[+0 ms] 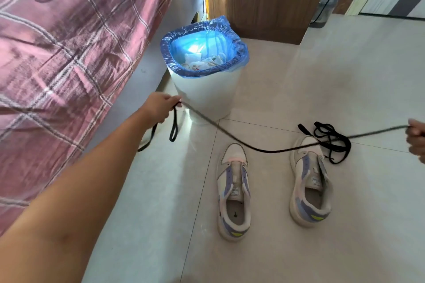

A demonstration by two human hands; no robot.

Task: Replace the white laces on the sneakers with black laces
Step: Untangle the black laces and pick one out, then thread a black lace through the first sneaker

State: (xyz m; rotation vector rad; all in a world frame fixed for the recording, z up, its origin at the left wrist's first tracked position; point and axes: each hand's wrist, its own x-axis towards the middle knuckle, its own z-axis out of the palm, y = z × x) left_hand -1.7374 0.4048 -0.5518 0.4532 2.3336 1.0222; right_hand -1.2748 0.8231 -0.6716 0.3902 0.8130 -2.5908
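Two white sneakers with purple panels stand side by side on the tiled floor, the left sneaker (233,190) and the right sneaker (310,181), both without laces. A black lace (253,148) stretches in the air above them. My left hand (161,107) pinches one end near the bin, with a loop and a tail hanging below it. My right hand (416,138) grips the other end at the frame's right edge and is partly cut off. A second black lace (331,139) lies tangled on the floor beside the right sneaker's toe.
A white waste bin (204,99) with a blue liner stands beyond the sneakers, with pale crumpled things inside. A bed with a pink checked cover (57,53) fills the left. A wooden cabinet (269,0) stands behind the bin.
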